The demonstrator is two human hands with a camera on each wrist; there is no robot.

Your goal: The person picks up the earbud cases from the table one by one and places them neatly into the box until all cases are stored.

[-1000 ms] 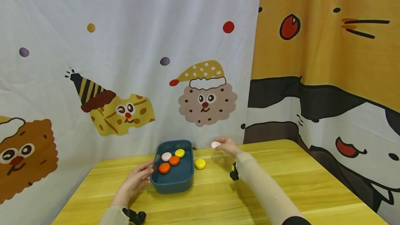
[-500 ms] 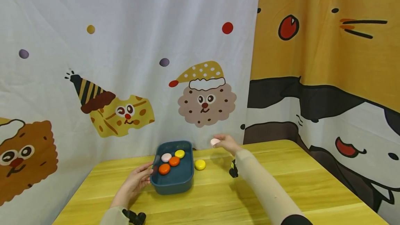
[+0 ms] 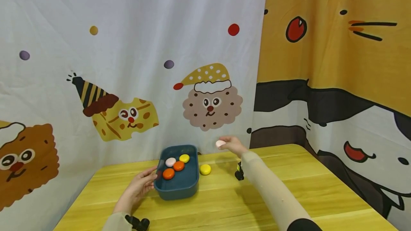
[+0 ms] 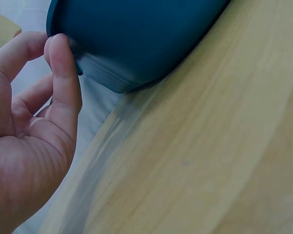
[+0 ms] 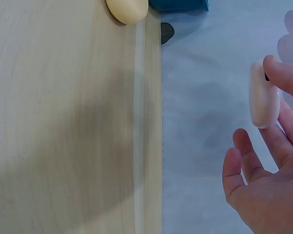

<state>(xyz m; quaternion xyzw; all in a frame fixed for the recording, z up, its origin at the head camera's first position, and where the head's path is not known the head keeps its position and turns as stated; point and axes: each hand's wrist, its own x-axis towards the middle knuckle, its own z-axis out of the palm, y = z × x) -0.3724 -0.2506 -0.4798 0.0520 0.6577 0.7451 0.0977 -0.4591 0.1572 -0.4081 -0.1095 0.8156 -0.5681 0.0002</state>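
Observation:
My left hand (image 3: pixel 138 186) grips the left rim of a dark blue rectangular box (image 3: pixel 178 194) between thumb and fingers; in the left wrist view the thumb (image 4: pixel 61 61) lies against its edge. Inside lie two orange discs (image 3: pixel 168 174), a yellow disc (image 3: pixel 184 158) and a pale pink disc (image 3: pixel 170 162). With thumb and fingers, my right hand (image 3: pixel 234 146) pinches another pale pink disc (image 3: pixel 220 143) above the table's back edge. The right wrist view shows this rounded disc (image 5: pixel 263 100) edge-on, the other fingers spread below. A second yellow disc (image 3: pixel 205 169) rests just right of the box.
The wooden table (image 3: pixel 224 209) ends at the back against a white curtain (image 3: pixel 141 45) printed with cartoon snacks. To the right hangs a cartoon animal cloth (image 3: pixel 346 56). Small black wrist cameras (image 3: pixel 140 223) are strapped to both wrists.
My right hand has risen slightly and shifted a little to the left with the pink disc. My left hand and the box keep their place.

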